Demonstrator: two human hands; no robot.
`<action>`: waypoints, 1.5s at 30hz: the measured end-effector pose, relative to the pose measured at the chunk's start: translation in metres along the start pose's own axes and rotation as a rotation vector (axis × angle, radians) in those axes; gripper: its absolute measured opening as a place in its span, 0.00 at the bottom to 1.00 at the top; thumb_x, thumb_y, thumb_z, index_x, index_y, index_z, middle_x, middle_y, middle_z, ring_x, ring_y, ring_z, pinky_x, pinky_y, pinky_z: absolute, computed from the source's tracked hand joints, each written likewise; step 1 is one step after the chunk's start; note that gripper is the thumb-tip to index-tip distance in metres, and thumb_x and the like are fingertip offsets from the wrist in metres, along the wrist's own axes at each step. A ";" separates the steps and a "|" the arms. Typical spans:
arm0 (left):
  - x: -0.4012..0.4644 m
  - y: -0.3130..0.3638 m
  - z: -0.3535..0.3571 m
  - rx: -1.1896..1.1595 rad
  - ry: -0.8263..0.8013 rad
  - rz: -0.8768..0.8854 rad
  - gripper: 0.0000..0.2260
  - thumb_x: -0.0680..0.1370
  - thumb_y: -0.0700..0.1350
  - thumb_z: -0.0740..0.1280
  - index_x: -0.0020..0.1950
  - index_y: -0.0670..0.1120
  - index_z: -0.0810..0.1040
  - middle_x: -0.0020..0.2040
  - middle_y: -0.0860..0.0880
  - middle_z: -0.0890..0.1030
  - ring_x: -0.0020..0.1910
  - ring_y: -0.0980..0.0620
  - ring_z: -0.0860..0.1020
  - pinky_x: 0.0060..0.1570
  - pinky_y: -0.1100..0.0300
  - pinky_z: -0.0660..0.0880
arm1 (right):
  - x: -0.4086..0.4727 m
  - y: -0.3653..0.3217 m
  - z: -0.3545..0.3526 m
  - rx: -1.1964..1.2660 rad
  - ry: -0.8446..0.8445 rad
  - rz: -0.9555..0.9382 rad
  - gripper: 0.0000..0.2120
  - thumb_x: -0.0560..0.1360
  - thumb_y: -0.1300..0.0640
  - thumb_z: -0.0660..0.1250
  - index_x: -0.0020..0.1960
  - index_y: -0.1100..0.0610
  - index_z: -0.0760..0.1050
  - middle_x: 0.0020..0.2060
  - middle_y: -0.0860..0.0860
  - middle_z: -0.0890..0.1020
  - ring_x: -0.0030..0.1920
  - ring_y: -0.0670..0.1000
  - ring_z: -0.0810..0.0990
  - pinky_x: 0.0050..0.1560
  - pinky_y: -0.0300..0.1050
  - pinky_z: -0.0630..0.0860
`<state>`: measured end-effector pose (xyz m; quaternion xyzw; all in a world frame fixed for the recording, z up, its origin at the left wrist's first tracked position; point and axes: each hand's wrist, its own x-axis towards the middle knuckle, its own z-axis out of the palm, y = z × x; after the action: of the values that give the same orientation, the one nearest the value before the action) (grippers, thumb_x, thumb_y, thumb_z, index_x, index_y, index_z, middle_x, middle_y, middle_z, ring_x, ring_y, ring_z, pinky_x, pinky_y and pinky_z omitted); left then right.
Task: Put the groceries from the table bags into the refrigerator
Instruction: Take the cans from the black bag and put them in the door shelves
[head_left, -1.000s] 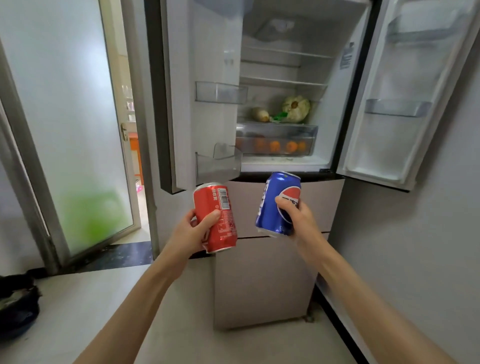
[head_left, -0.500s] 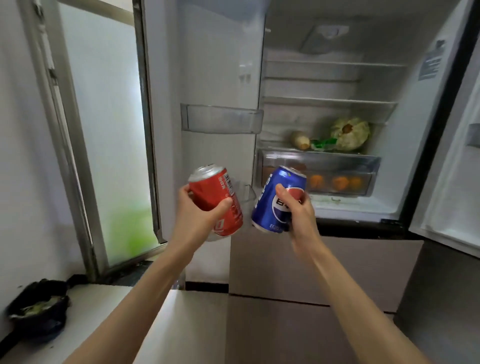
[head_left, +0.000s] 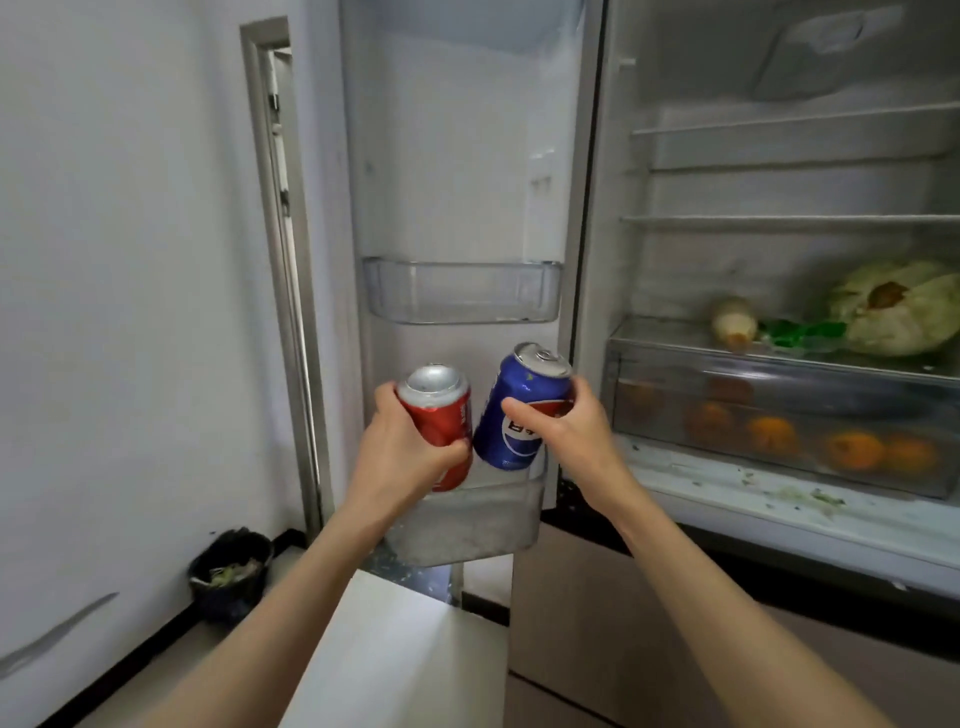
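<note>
My left hand (head_left: 402, 457) grips a red soda can (head_left: 441, 410), held upright. My right hand (head_left: 563, 431) grips a blue soda can (head_left: 511, 415), tilted slightly left and almost touching the red one. Both cans hover just above the lower clear bin (head_left: 467, 525) on the inside of the open left refrigerator door (head_left: 457, 156). The refrigerator's interior (head_left: 779, 192) stands open to the right.
An upper clear door bin (head_left: 462, 291) holds nothing. Inside, a cabbage (head_left: 898, 306), a pale vegetable (head_left: 732, 322) and green packaging lie above a drawer (head_left: 779, 410) of oranges. A dark waste bin (head_left: 231, 571) sits on the floor at the left wall.
I have come closer to the fridge and turned toward the left door. Both cans have moved up and over the lower door bin.
</note>
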<state>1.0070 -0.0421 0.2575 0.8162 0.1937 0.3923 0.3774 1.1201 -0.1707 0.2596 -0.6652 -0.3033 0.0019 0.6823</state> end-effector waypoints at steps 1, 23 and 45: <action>0.000 -0.003 0.002 0.035 -0.011 -0.010 0.30 0.64 0.45 0.77 0.58 0.47 0.62 0.51 0.51 0.74 0.47 0.53 0.73 0.40 0.65 0.67 | 0.003 0.005 0.003 -0.064 -0.028 0.006 0.32 0.60 0.51 0.78 0.60 0.53 0.69 0.54 0.50 0.79 0.54 0.49 0.79 0.54 0.43 0.77; 0.020 -0.020 0.015 0.402 -0.263 -0.076 0.35 0.59 0.51 0.78 0.59 0.44 0.65 0.54 0.46 0.75 0.49 0.48 0.77 0.46 0.53 0.77 | 0.017 0.023 -0.002 -0.746 -0.281 -0.107 0.29 0.61 0.46 0.76 0.57 0.53 0.70 0.52 0.49 0.71 0.49 0.49 0.73 0.47 0.42 0.70; -0.006 -0.015 -0.002 0.379 -0.191 0.109 0.30 0.75 0.47 0.68 0.73 0.42 0.60 0.69 0.44 0.69 0.68 0.48 0.67 0.63 0.63 0.62 | -0.020 0.013 0.005 -0.802 -0.187 -0.286 0.26 0.77 0.49 0.63 0.72 0.54 0.62 0.69 0.51 0.68 0.69 0.51 0.64 0.69 0.46 0.60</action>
<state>1.0016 -0.0346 0.2438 0.9152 0.1829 0.2896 0.2124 1.1070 -0.1728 0.2392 -0.8258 -0.4297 -0.1505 0.3327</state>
